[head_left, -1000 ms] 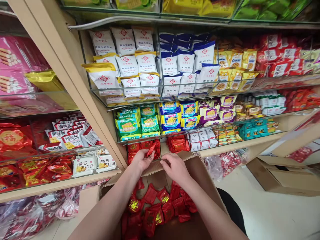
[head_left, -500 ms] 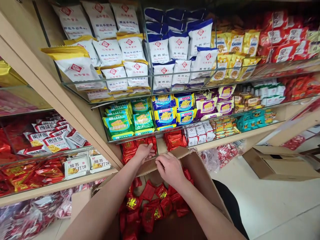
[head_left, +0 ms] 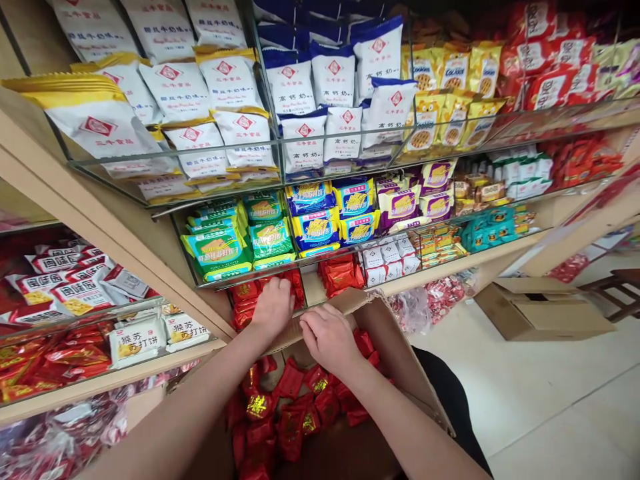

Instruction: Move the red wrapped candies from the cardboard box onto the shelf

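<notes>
My left hand (head_left: 274, 305) is at the bottom shelf, over a stack of small red packets (head_left: 244, 301). Its fingers curl forward and down, and whatever they close on is hidden behind the hand. Across the far rim of an open cardboard box (head_left: 400, 353) lies my right hand (head_left: 327, 337), with its fingers bent closed over that edge. Inside the box are several red packets (head_left: 290, 380), some with gold print. Another pile of red packets (head_left: 343, 273) sits on the shelf just right of my left hand.
Glass-fronted shelves hold white packs (head_left: 230, 80), green biscuit packs (head_left: 217, 243), blue-yellow packs (head_left: 315, 227) and yellow cookie packs (head_left: 455, 73). A wooden upright (head_left: 125, 247) stands at left. Bagged goods (head_left: 440, 297) lie under the shelf; another cardboard box (head_left: 545, 310) is on the floor.
My left hand has turned, so its back shows and its fingers curl down over the red packets. The right hand stays at the box rim. The view has shifted slightly.
</notes>
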A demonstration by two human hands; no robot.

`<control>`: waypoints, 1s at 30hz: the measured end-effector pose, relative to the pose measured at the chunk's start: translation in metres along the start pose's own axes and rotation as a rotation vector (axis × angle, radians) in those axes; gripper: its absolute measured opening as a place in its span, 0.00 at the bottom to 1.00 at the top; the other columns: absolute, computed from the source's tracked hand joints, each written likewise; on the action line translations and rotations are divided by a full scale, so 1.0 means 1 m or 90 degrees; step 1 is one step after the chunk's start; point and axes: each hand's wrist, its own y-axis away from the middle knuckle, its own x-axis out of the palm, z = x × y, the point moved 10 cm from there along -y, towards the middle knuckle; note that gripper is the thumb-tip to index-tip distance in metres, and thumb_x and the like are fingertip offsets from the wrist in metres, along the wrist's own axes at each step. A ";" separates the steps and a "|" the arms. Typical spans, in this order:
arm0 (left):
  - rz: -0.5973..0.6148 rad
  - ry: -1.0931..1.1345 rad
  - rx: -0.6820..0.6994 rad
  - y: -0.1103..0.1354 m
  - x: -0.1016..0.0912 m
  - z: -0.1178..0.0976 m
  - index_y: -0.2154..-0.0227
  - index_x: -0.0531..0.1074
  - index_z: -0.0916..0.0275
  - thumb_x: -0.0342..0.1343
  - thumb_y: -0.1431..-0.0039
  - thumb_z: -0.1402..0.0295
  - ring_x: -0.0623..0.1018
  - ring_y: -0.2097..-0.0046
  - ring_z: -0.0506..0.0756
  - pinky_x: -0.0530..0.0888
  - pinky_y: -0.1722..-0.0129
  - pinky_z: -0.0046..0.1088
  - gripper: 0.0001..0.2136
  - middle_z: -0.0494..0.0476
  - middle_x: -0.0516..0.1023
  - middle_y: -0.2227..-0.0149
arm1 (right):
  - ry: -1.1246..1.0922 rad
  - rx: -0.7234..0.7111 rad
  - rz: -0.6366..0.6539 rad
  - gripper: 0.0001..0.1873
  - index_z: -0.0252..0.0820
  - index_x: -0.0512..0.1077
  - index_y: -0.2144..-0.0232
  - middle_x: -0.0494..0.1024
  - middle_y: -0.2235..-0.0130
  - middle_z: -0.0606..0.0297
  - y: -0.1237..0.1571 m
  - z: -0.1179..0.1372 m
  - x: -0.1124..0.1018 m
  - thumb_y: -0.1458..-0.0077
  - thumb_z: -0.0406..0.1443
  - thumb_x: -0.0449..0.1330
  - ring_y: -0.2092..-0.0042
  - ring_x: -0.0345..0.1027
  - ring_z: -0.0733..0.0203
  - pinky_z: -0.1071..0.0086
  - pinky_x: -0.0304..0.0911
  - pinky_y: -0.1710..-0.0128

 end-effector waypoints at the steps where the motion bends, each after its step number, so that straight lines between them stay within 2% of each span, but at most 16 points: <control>1: 0.013 -0.020 0.062 0.005 0.000 -0.008 0.60 0.65 0.61 0.51 0.53 0.70 0.59 0.46 0.60 0.54 0.48 0.38 0.14 0.63 0.62 0.50 | 0.003 0.002 -0.002 0.08 0.41 0.65 0.72 0.70 0.70 0.64 0.000 0.000 0.000 0.46 0.32 0.47 0.65 0.58 0.61 0.68 0.53 0.64; 4: 0.032 -0.133 0.263 0.015 0.002 -0.029 0.52 0.61 0.61 0.47 0.49 0.71 0.53 0.43 0.59 0.47 0.44 0.37 0.19 0.61 0.58 0.46 | 0.013 0.008 -0.005 0.08 0.41 0.65 0.72 0.69 0.70 0.64 0.000 0.000 0.002 0.46 0.32 0.46 0.65 0.58 0.60 0.68 0.53 0.63; 6: 0.027 -0.221 0.348 0.016 0.004 -0.033 0.49 0.58 0.63 0.44 0.47 0.70 0.55 0.44 0.60 0.47 0.45 0.40 0.20 0.64 0.59 0.47 | 0.020 0.008 -0.008 0.09 0.41 0.65 0.72 0.69 0.70 0.64 0.001 0.000 0.002 0.46 0.32 0.46 0.65 0.58 0.60 0.67 0.52 0.63; 10: -0.004 -0.343 0.391 0.014 0.003 -0.028 0.46 0.52 0.65 0.40 0.44 0.65 0.61 0.48 0.61 0.55 0.49 0.41 0.23 0.65 0.62 0.51 | 0.024 -0.005 -0.012 0.09 0.41 0.65 0.71 0.69 0.70 0.63 0.004 0.001 0.004 0.45 0.33 0.45 0.64 0.58 0.60 0.67 0.52 0.63; 13: -0.054 -0.406 0.399 0.018 -0.001 -0.023 0.44 0.47 0.66 0.39 0.44 0.61 0.58 0.46 0.61 0.54 0.48 0.41 0.26 0.65 0.57 0.46 | 0.027 -0.005 -0.008 0.10 0.41 0.65 0.71 0.69 0.69 0.63 0.005 0.002 0.005 0.45 0.33 0.45 0.64 0.58 0.60 0.67 0.52 0.63; 16: -0.068 -0.450 0.383 0.015 0.000 -0.019 0.43 0.46 0.65 0.39 0.45 0.56 0.55 0.44 0.63 0.52 0.47 0.43 0.29 0.65 0.53 0.43 | 0.030 0.002 -0.014 0.09 0.41 0.65 0.70 0.69 0.69 0.63 0.005 0.002 0.005 0.45 0.33 0.45 0.64 0.58 0.61 0.67 0.52 0.63; 19: -0.028 -0.447 0.298 -0.003 0.000 -0.014 0.44 0.49 0.65 0.36 0.46 0.52 0.59 0.46 0.63 0.55 0.49 0.43 0.30 0.65 0.59 0.46 | 0.032 0.004 -0.026 0.08 0.41 0.65 0.71 0.69 0.69 0.64 0.004 0.004 0.004 0.45 0.32 0.46 0.65 0.58 0.61 0.67 0.52 0.64; 22: 0.039 -0.419 0.197 -0.025 0.002 -0.009 0.48 0.57 0.62 0.32 0.48 0.48 0.64 0.49 0.62 0.60 0.52 0.41 0.30 0.63 0.65 0.50 | 0.027 0.001 -0.027 0.08 0.41 0.65 0.71 0.69 0.70 0.64 0.003 0.005 0.006 0.46 0.32 0.47 0.65 0.58 0.61 0.67 0.52 0.64; 26: 0.043 -0.404 0.132 -0.050 0.003 -0.009 0.50 0.60 0.62 0.27 0.51 0.44 0.63 0.48 0.63 0.58 0.51 0.43 0.35 0.64 0.65 0.49 | 0.026 0.009 -0.015 0.08 0.41 0.65 0.70 0.68 0.69 0.64 0.003 0.003 0.008 0.46 0.32 0.46 0.65 0.58 0.61 0.66 0.52 0.64; 30: 0.056 -0.394 0.070 -0.066 0.013 -0.003 0.52 0.64 0.67 0.22 0.52 0.43 0.66 0.50 0.65 0.59 0.52 0.44 0.40 0.70 0.68 0.52 | 0.034 0.014 -0.005 0.08 0.41 0.64 0.71 0.68 0.69 0.64 0.004 0.002 0.010 0.45 0.33 0.45 0.65 0.57 0.60 0.66 0.52 0.64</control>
